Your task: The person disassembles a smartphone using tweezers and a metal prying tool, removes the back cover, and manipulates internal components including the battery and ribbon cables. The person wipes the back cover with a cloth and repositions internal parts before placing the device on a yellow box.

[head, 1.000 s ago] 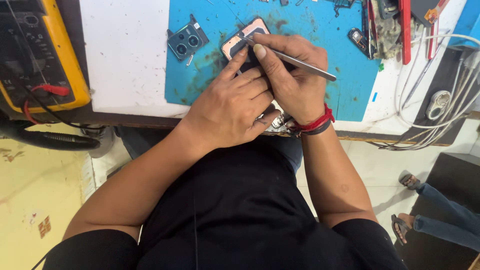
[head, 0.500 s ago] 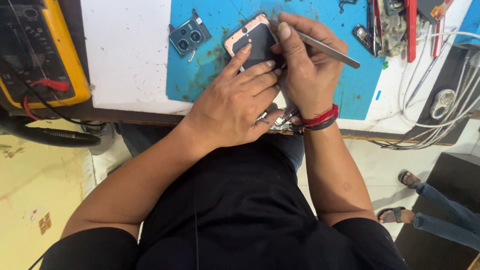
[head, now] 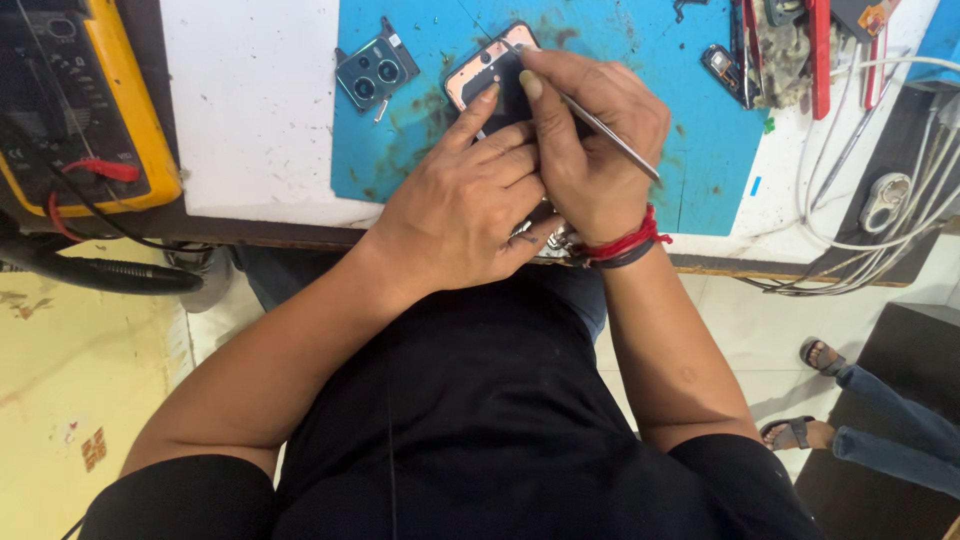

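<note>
Even, bright light falls from above on the desk (head: pixel 250 120), flat and without hard glare; the white surface is close to washed out. Soft shadows sit under the hands and along the desk's front edge. Focus is fairly sharp at centre, perhaps slightly softer toward the corners.

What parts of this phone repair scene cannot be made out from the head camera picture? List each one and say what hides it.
1. Most of the opened phone: covered by the left hand and right hand.
2. Tip of the metal tool: hidden behind the right fingers.
3. Yellow multimeter: cut off by the left and top edges.
4. Tools at top right: cut off by the top edge.
</note>
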